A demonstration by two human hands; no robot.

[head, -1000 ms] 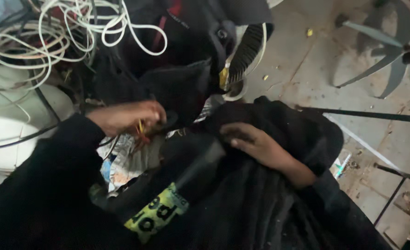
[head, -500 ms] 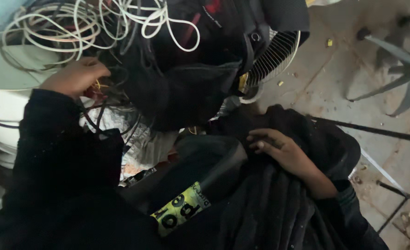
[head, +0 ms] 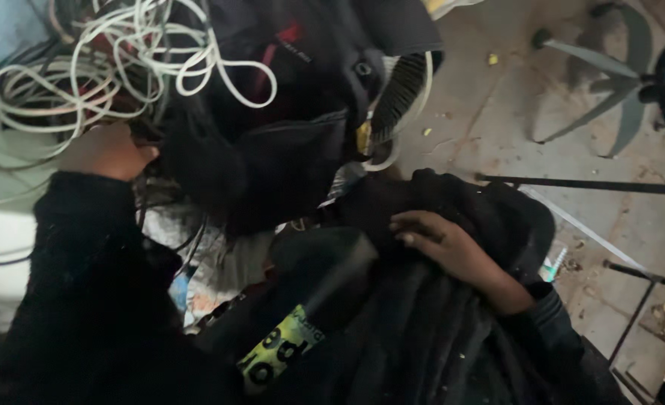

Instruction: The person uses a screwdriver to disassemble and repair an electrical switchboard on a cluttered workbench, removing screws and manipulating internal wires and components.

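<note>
Left hand (head: 107, 150) is closed into the tangle of cables (head: 100, 82) at about 10 o'clock; fingers are buried among dark wires, so I can't tell exactly which strand it's pinching, only that the fist is curled and touching them. Right hand (head: 452, 251) lies flat, fingers spread and relaxed, pressing on the dark cloth (head: 452, 345) at approx 4 o'clock, gripping nothing.

Doing this well, as I judge it: keep the right palm down as an anchor so the pile doesn't slide, and work the left hand w/ short, slow pulls rather than one yank, since white and black loops cross each other and would tighten. Follow one strand back from the fist before lifting.

Counts: 2 hands, both the person's own. 1 cable tangle, with white loops on top and thinner black wires under; single strands too many and too crossed to count. 1 black bag (head: 295, 97) at 12 o'clock, red trim, just beside the cables. 1 white rounded tub (head: 2, 217) at 9 o'clock, under the left sleeve. 1 yellow-green label (head: 280, 352) on a black item at 6 o'clock. 1 chair base (head: 610, 82) at 2 o'clock on the concrete floor (head: 497, 127), well apart from both hands.
</note>
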